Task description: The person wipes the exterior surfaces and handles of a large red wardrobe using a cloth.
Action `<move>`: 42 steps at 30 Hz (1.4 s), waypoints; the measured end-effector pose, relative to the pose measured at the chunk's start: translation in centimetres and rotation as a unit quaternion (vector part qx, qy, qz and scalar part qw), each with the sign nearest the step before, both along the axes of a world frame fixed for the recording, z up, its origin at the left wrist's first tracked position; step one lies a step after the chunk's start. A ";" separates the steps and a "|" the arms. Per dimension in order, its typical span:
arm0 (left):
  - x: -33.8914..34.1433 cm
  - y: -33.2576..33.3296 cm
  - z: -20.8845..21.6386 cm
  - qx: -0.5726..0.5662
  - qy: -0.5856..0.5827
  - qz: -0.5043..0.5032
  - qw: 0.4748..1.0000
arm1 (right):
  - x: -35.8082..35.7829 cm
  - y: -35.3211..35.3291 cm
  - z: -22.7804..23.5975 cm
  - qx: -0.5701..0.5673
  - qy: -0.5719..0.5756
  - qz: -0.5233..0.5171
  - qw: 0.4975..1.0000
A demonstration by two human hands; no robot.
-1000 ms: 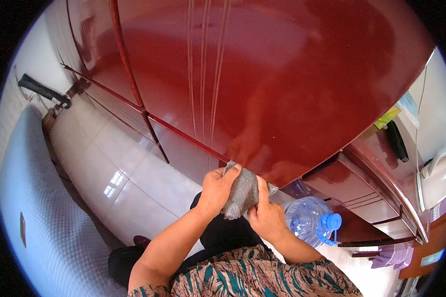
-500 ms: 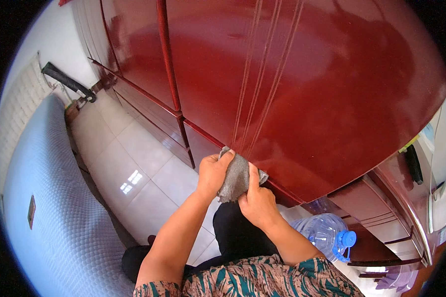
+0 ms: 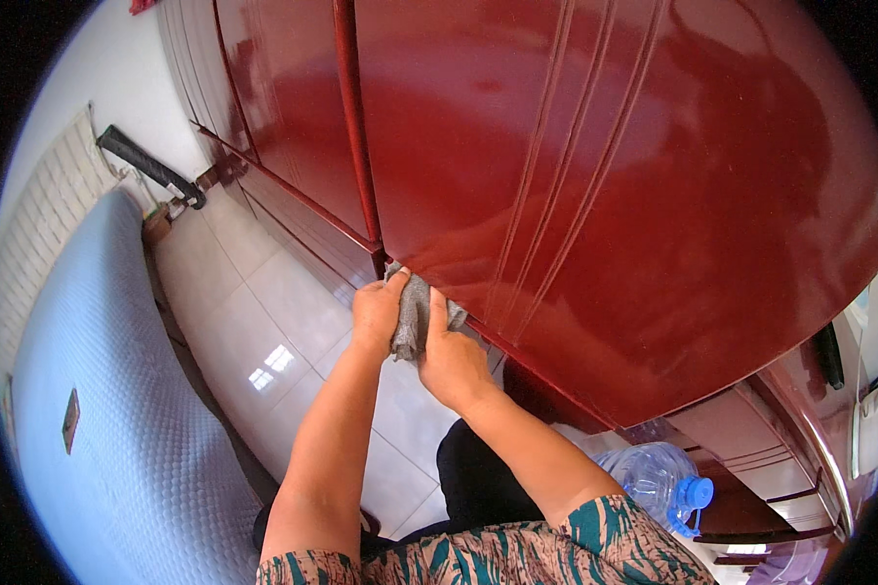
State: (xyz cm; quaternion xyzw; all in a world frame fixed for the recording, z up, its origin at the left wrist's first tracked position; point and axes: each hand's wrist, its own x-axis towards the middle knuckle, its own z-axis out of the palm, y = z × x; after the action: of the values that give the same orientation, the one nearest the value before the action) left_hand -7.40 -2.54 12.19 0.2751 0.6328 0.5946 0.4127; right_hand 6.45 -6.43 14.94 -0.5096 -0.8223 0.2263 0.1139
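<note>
A grey cloth [image 3: 414, 317] is bunched between my two hands at the lower edge of a glossy dark-red cabinet door [image 3: 576, 214]. My left hand [image 3: 377, 310] grips the cloth's left side, its thumb near the door's lower left corner. On the other side, my right hand [image 3: 451, 359] holds the cloth with a finger stretched along it. The cloth touches the door's bottom edge, close to the upright dark-red strip [image 3: 359, 127] between the doors. Part of the cloth is hidden under my fingers.
A light-blue quilted mattress [image 3: 117, 361] stretches along the left. Below the cabinet lies a pale tiled floor [image 3: 263, 302]. To the right of my right forearm stands a clear plastic bottle [image 3: 649, 478] with a blue cap. A long black object [image 3: 151, 164] leans by the far-left wall.
Both hands have slid left and slightly up along the door's bottom edge with the cloth, toward the door's left corner. The view has shifted a little too.
</note>
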 end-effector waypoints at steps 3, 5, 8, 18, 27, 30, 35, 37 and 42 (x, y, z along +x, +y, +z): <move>-0.7 0.6 0.5 -0.015 0.010 0.007 1.000 | -1.2 0.7 -0.4 -0.016 0.012 -0.002 1.000; -1.3 0.8 1.1 -0.036 0.031 -0.003 0.999 | -1.7 0.8 -0.4 -0.012 0.020 -0.002 1.000; -0.6 0.2 1.9 -0.051 -0.019 -0.013 0.998 | -1.6 0.8 -0.7 0.023 0.040 -0.005 0.999; 8.3 -5.4 1.3 -0.042 -0.068 -0.152 0.985 | 8.4 -4.9 -0.9 0.025 -0.014 -0.024 0.999; 17.1 -9.2 -0.1 -0.029 -0.037 -0.245 0.968 | 17.4 -10.8 -1.3 0.051 -0.032 -0.116 0.991; 18.3 -9.6 -0.4 -0.028 -0.016 -0.255 0.966 | 18.7 -11.5 -1.4 0.059 -0.041 -0.127 0.989; 20.0 -10.3 -0.4 -0.044 -0.066 -0.264 0.961 | 20.2 -12.3 -2.0 0.116 0.007 -0.124 0.985; 20.3 -10.3 -0.5 -0.040 -0.087 -0.263 0.960 | 20.4 -12.4 -2.1 0.143 0.022 -0.113 0.983; 21.5 -10.8 0.2 -0.053 -0.109 -0.278 0.953 | 21.5 -13.1 -2.2 0.154 0.017 -0.134 0.979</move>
State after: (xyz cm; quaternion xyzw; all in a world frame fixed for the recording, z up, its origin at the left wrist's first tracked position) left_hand 14.10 -13.31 12.35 0.3512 0.5137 0.4482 0.6418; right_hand 27.92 -19.54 12.73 -0.5877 -0.7695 0.0881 0.2340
